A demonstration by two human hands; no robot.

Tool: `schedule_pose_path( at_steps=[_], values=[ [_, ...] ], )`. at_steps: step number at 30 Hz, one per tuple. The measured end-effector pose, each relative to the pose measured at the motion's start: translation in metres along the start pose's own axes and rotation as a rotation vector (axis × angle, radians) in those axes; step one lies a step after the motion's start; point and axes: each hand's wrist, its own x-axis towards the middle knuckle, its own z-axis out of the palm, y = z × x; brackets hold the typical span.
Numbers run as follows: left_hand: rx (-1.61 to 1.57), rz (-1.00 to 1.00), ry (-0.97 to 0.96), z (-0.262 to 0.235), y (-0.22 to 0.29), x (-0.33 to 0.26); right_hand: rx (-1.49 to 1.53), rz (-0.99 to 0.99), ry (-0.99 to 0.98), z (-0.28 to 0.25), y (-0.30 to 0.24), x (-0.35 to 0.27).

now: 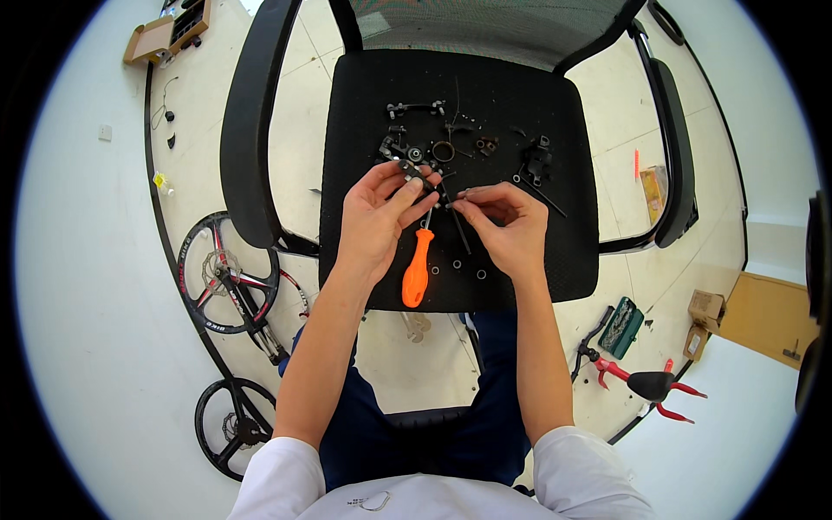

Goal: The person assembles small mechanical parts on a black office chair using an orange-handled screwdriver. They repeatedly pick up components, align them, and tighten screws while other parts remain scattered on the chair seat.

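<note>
Over the black chair seat (364,91), my left hand (374,215) grips a small black metal part (419,177) between thumb and fingers. My right hand (511,227) is pinched close beside it, thumb against fingertips; what it holds, if anything, is too small to make out. Below the hands lies a screwdriver (417,273) with an orange handle, its shaft pointing up toward the held part. Around them on the seat are a black bar-shaped part (415,109), a round ring (443,152), a black bracket-like part (539,160), and several small rings (457,264).
Armrests (246,130) flank the seat. Spoked wheels (227,273) lie on the floor at left. To the right are a green tool case (621,328), a red frame with a black saddle (650,385) and cardboard boxes (705,307). An opened box (149,41) sits far left.
</note>
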Motion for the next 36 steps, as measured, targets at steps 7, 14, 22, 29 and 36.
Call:
schedule_pose_path(
  at_steps=[7,14,22,29,36],
  values=[
    [-0.019,-0.011,0.01,0.0,0.001,0.0,0.04,-0.024,0.01,-0.001,0.001,0.001],
    [0.057,-0.001,0.03,0.0,0.001,0.0,0.196,0.019,0.021,-0.002,0.002,0.002],
    [0.394,-0.061,-0.15,0.002,-0.009,-0.004,0.414,0.143,0.099,-0.008,0.0,0.008],
    [0.409,-0.077,-0.169,0.002,-0.015,-0.003,0.328,0.07,0.073,-0.003,0.0,0.005],
    [0.415,-0.037,-0.134,0.003,-0.015,-0.004,0.102,-0.033,0.132,0.001,-0.007,0.001]
  ],
)
